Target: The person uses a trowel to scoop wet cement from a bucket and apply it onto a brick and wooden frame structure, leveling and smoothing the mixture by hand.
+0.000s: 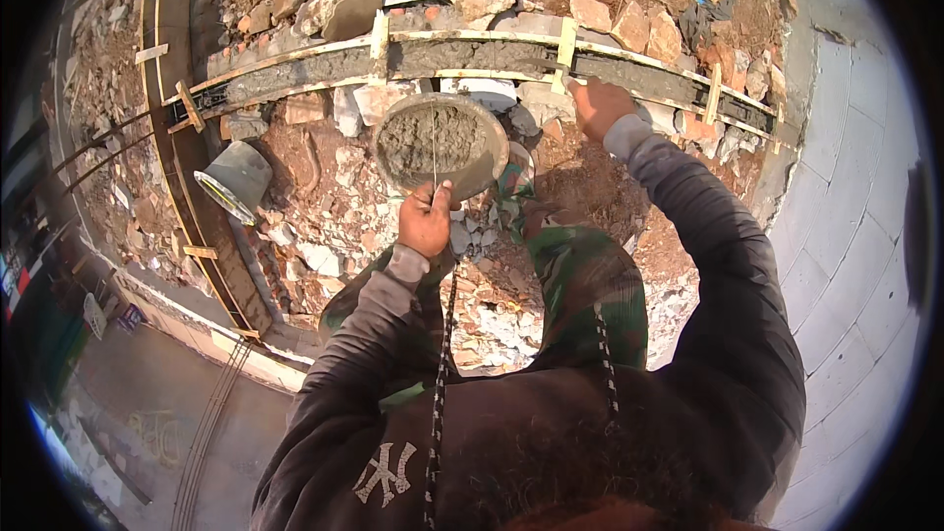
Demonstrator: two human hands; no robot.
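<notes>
One grey block wall stands at 3 o'clock as I look on. One long timber form runs from 10 to 2 o'clock; its two side boards are bridged by four wooden cleats. One second form extends from 10 to 8 o'clock.

Two buckets are present. The upright mortar bucket is located between 11 and 12 o'clock; its far rim sits just beside the long form's near board. The tipped bucket lies between 9 and 10 o'clock, mouth toward 8.

Clearance: rubble-strewn ground separates the two buckets. A gap separates the mortar bucket from the right hand.

Contents: the mortar bucket holds rough grey wet mix. Grey concrete lies between the long form's boards. The tipped bucket's interior cannot be made out.

Two hands are in view. The left hand is clamped on the mortar bucket at its 6 o'clock rim. The right hand, between 1 and 2 o'clock, is curled beside the long form's near board; I cannot tell what it grips.
</notes>
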